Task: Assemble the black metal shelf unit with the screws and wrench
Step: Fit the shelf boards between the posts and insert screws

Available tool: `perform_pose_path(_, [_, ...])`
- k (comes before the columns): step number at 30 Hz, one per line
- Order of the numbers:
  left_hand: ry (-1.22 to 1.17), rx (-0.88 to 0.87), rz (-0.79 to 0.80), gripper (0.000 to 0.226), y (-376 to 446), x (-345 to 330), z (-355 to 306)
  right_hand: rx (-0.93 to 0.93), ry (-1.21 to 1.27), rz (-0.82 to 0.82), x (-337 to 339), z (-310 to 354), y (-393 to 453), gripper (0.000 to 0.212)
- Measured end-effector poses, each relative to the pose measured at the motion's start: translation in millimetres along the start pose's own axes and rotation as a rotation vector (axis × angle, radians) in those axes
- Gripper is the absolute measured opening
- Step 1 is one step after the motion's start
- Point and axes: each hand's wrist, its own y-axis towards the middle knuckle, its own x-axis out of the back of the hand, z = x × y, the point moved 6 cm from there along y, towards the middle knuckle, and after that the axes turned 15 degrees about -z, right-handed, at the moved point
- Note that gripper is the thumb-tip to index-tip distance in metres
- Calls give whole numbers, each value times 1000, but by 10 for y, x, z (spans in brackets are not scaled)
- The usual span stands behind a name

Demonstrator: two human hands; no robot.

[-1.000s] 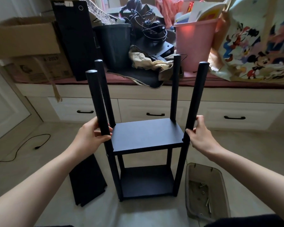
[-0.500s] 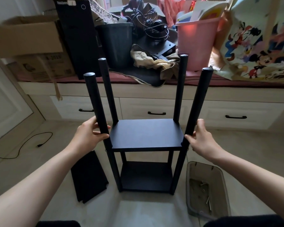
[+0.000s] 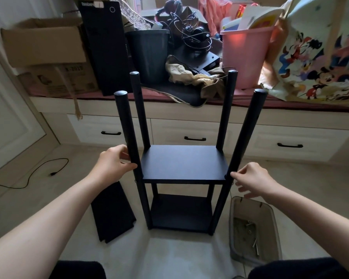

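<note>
A half-built black metal shelf unit stands upright on the pale floor directly ahead of the person, its four posts running vertically, two shelves fitted and the post tops bare. The left hand curls around the near-left post just above the upper shelf; the right hand is loose, fingertips touching the near-right post at that shelf's corner. Both hands sit equally close. A spare black shelf panel lies on the floor just left of the frame, likely the next piece, and a clear plastic tray holding loose screws sits to the right. White drawers and a cluttered ledge fill the room behind.
</note>
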Motion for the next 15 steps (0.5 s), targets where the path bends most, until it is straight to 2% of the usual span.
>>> perform_pose_path(3, [20,82,56,16,-20,55,124,-67,12,78,-107,-46,-47,31])
perform_pose_path(7, [101,107,175,15,-112,80,335,-45,-69,218,-440,36,-163,31])
perform_pose_path(15, [307,185,381,3,-175,373,1079,212,-321,479,-1599,474,-613,23])
